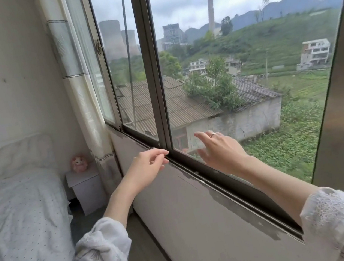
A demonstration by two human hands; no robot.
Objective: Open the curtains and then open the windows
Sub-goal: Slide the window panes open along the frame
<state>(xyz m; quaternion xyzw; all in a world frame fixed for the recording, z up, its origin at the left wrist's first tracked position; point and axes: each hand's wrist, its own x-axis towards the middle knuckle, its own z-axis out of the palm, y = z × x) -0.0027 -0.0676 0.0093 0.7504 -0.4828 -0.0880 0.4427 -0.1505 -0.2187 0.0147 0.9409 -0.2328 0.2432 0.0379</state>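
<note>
The cream curtain [77, 82] hangs gathered at the left edge of the window. A grey sliding sash frame [151, 66] stands upright left of centre, with glass [127, 69] to its left. My left hand [147, 168] hovers at the foot of that frame, fingers loosely curled, fingertips near the bottom track [231, 186]. My right hand [219, 150], wearing a ring, reaches past the track with fingers spread; whether it touches glass I cannot tell. Another frame post [336, 93] stands at the right.
A bed [19, 222] with a white dotted cover fills the lower left. A small white nightstand [85, 187] with a pink toy [79, 164] stands in the corner by the curtain. The sill wall [193, 228] runs below the track. Rooftops and hills lie outside.
</note>
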